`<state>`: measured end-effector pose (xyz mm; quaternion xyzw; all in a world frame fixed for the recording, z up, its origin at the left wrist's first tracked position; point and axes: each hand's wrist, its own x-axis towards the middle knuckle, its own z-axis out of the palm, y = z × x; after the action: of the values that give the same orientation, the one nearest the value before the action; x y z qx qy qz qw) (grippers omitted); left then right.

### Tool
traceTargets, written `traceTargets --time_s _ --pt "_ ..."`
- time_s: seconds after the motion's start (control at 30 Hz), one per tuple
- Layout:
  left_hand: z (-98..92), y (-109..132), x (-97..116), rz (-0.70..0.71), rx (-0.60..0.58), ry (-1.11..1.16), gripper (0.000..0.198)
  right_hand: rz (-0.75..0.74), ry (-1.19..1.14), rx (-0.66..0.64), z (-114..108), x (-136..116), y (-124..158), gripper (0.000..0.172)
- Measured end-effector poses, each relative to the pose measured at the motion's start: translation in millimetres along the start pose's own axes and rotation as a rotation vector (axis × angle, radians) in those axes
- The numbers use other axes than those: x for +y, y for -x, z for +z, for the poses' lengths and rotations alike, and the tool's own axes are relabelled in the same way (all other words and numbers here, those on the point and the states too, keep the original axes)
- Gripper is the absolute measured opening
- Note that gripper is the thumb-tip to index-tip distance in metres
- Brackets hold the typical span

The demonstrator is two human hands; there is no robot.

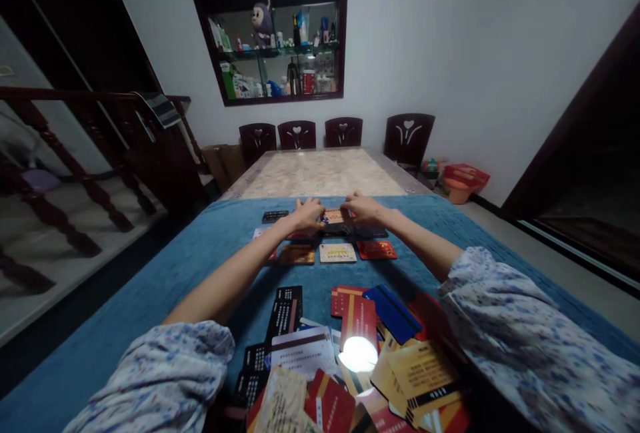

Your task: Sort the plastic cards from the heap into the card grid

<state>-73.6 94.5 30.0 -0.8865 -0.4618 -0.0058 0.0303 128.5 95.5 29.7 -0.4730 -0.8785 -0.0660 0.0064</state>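
Observation:
Both of my arms reach forward over the blue cloth (210, 266). My left hand (307, 216) has its fingers closed at the left edge of an orange-beige card (334, 218), and my right hand (367, 210) pinches its right edge. The fingertips are partly hidden. Just below that card lies a black card (336, 230). In the nearer row are a gold-brown card (297, 255), a cream card (338, 252) and a red card (377, 250). A small black card (275, 216) lies left of my left hand.
Close to me is a loose pile of cards: a white card (305, 352), a blue card (393, 313), gold cards (425, 373) and black cards (286, 310). Beyond the cloth, the patterned tabletop (325, 170) runs toward dark chairs (343, 132). A wooden railing (75, 173) stands left.

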Motion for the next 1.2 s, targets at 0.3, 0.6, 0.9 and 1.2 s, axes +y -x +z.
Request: traceTargets --time_s 0.3,0.6,0.9,1.2 --pt "10.0 -26.2 -11.6 -0.051 -0.016 0.008 0.025 0.079 0.017 -0.049 8.3 8.2 -21.8 0.024" --pt "27.2 -44.6 -20.4 -0.074 -0.056 0.007 0.02 0.149 0.015 -0.135 16.0 6.2 -33.0 0.031" --pt "31.9 -49.9 -20.7 -0.069 -0.088 0.007 0.019 0.161 0.013 -0.154 27.2 11.7 -37.2 0.031" --pt "31.6 -49.7 -17.3 -0.074 -0.102 -0.012 0.025 0.171 0.006 -0.172 30.0 14.8 -38.6 0.033"
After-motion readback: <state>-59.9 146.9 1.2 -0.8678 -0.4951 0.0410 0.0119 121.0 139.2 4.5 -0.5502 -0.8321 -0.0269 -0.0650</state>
